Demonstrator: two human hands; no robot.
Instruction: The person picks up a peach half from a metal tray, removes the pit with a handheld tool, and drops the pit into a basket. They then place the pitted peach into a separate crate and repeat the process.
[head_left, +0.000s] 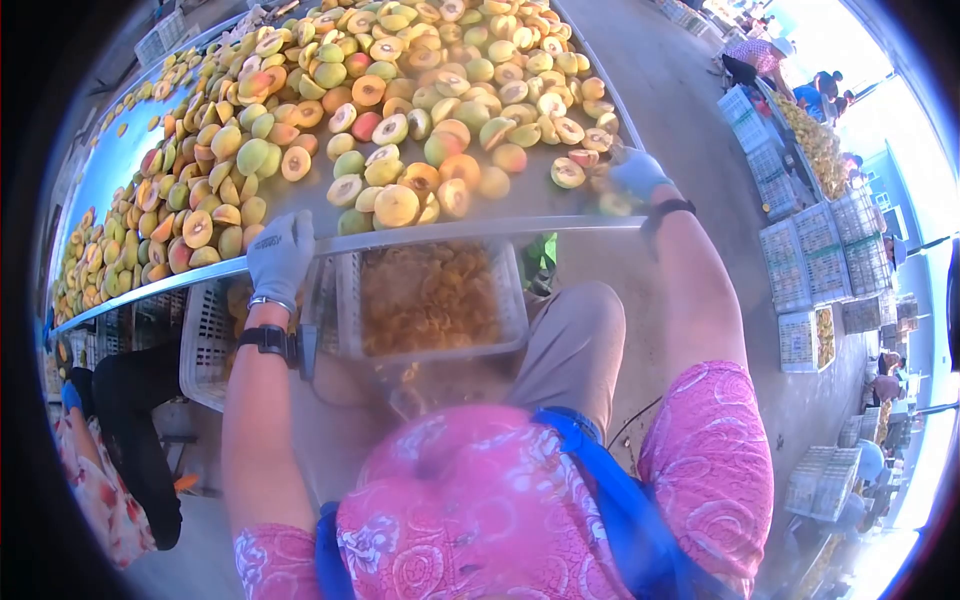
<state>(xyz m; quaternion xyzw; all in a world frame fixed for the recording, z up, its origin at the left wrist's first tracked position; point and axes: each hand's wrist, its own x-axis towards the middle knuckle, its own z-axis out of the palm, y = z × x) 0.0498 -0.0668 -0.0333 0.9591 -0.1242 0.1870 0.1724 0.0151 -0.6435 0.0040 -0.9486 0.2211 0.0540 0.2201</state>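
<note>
A large heap of halved peaches [330, 90] covers the metal table [400, 236], many with the cut face up. My left hand [282, 258], in a pale glove, is at the table's front rim with its fingers curled; whether it grips the rim or something small is hidden. My right hand [638, 175], also gloved, is at the table's right corner, close beside a few peach halves [568, 172]. Its fingers are smeared, so I cannot make out whether it holds anything.
Under the front rim stands a white crate [515, 300] filled with orange-brown pieces, with another crate [205, 345] to its left. Another person's leg [145, 430] is at the far left. Stacked crates [815, 255] and other people at work are at the right.
</note>
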